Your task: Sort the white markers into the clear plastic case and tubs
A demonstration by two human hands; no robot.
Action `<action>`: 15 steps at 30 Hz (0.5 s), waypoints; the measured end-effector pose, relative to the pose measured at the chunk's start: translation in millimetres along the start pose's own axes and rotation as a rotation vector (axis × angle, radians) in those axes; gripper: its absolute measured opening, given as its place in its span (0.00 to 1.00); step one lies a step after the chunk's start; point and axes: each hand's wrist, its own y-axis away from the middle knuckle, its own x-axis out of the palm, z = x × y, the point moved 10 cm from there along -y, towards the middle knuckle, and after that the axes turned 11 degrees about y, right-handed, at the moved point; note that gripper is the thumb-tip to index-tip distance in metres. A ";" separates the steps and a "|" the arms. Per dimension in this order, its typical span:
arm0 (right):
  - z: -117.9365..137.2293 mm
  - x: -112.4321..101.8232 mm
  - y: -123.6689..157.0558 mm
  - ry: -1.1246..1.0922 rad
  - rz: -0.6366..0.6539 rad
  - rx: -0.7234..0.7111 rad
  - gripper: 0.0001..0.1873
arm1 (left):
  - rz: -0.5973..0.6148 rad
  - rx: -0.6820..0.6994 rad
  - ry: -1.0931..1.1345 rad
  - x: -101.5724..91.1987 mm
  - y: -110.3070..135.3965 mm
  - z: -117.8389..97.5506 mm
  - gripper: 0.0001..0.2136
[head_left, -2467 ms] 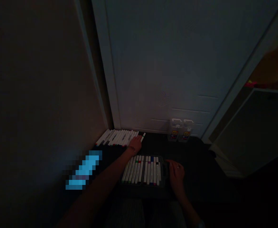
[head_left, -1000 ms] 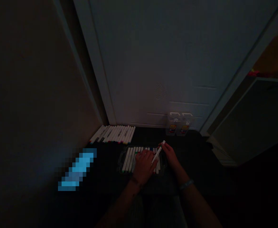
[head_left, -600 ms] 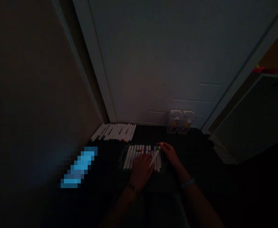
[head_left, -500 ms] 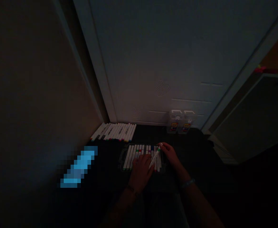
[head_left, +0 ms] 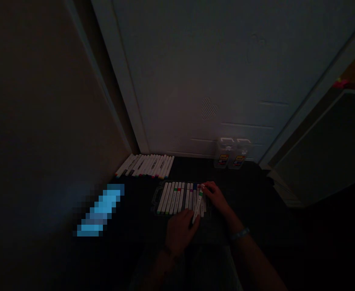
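A clear plastic case point(head_left: 155, 201) lies open in front of me, with white markers point(head_left: 167, 198) side by side in two groups. Slanting over the right group is a white marker with a green band point(head_left: 200, 195). My right hand point(head_left: 215, 196) pinches its upper end between closed fingers. At the lower end, the thumb and fingers of my left hand point(head_left: 182, 228) close around the same marker, just at the front edge of the case. Dim light hides the fine detail of the fingertips.
Several more white markers point(head_left: 151, 165) lie in a row at the back left of the dark table point(head_left: 192, 167). Two clear plastic cases with labels point(head_left: 230, 153) stand upright at the back right, against a pale panel point(head_left: 171, 101). A pixelated blue patch point(head_left: 100, 210) glows at the left.
My left hand has moved down toward me, uncovering the markers in the case. The green-banded marker has become steeper and shifted slightly closer, its upper end still in my right fingers.
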 end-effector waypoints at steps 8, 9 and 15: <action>-9.7 -6.9 -4.3 -0.044 -0.049 0.048 0.17 | 0.012 0.093 0.000 -4.8 -20.1 -9.9 0.12; -11.0 -6.8 -4.4 -0.052 -0.045 0.061 0.17 | 0.006 0.098 0.010 -4.1 -20.9 -9.8 0.12; -4.3 1.7 -2.6 -0.162 0.042 0.070 0.19 | -0.001 0.123 0.048 0.5 -19.1 -9.9 0.11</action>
